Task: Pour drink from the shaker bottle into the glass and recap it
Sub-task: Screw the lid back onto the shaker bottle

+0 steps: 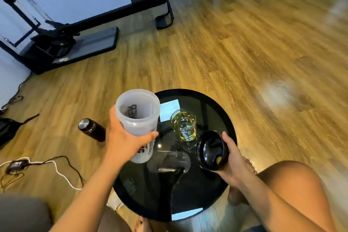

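A wood-plank floor [235, 47] fills the head view, with a black exercise machine [90, 24] along the pale wall at the far left and white cables trailing across the boards. Nearest the camera stands a round black glass table [222, 111], its glossy top throwing back bright window reflections that make the surface hard to read.

The left hand [124, 137] is wrapped around the translucent shaker bottle [138, 118], thumb across the front, holding it uncapped and roughly upright above the table's left edge; its printing is partly covered by the fingers, and it looks empty inside. The glass [185, 125] stands on the table toward the far centre, holding yellow liquid with bubbles. The right hand [230, 158] grips the black lid [211, 150] near the table's right edge, underside turned toward the camera, fingers closed behind it and mostly hidden.

A dark flask [91, 129] lies on the floor left of the table. Another person's legs are cut off at the top edge.
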